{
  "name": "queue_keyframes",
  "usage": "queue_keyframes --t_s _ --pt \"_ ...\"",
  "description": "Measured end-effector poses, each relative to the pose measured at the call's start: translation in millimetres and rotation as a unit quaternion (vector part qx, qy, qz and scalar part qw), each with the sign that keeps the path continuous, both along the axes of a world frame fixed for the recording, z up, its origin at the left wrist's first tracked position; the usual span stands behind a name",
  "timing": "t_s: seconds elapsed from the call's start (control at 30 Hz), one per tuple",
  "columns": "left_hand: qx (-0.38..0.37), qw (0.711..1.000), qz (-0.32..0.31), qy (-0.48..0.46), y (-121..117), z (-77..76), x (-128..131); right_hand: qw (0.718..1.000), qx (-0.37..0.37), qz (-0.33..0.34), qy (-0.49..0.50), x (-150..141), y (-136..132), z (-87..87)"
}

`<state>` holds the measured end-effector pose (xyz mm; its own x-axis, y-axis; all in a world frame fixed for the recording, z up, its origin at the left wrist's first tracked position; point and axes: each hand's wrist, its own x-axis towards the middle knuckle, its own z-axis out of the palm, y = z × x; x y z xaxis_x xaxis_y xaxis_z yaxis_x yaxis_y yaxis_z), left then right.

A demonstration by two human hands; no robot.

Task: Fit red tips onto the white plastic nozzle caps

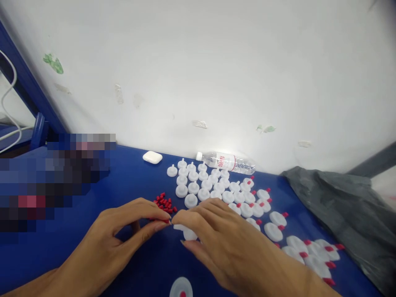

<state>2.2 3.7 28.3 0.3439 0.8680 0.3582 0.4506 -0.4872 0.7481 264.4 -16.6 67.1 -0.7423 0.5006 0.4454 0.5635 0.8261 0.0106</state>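
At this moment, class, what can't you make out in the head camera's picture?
All in the head view:
White piece: partly hidden by the right hand.
Red caps: pile partly covered by the left hand.
White disc: cut off by the bottom edge.
Bottle label: fine print too small.
Pixelated area: contents blurred out.

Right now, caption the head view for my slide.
Left hand pinches a red cap beside the white spouted lid in the right hand, above a blue tabletop.
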Motion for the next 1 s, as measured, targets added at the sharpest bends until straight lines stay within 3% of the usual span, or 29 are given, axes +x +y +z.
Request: queue_keyframes --t_s 0.27,0.4,0.6,0.73,0.77,0.87,1.0 --pt "0.02 0.998 -0.053 -0.017 -5 10.2 9 0.998 0.008 0.018 0.063 -6 -2 -1.9" --pt "0.037 0.998 -0.054 0.022 -3 10.7 8 0.994 0.058 -0.012 0.092 -10 -4 -0.9" --pt "0.1 0.991 -0.089 0.021 -6 -4.6 3 0.987 0.125 -0.05 0.087 -15 -9 -10.5" --pt "0.131 0.987 -0.069 0.061 -13 -19.8 -4 0.987 0.143 -0.065 0.019 -17 -14 -26.1" --pt "0.126 0.986 -0.089 0.068 -14 -23.3 -6 0.986 0.157 -0.063 0.007 -19 -14 -29.0" --pt "0.107 0.989 -0.054 0.088 -17 -30.8 -9 0.981 0.187 -0.047 0.005 -21 -13 -29.7" --pt "0.247 0.957 0.031 0.15 -11 -28.0 -10 0.99 0.136 -0.02 0.014 -14 -7 -10.3"
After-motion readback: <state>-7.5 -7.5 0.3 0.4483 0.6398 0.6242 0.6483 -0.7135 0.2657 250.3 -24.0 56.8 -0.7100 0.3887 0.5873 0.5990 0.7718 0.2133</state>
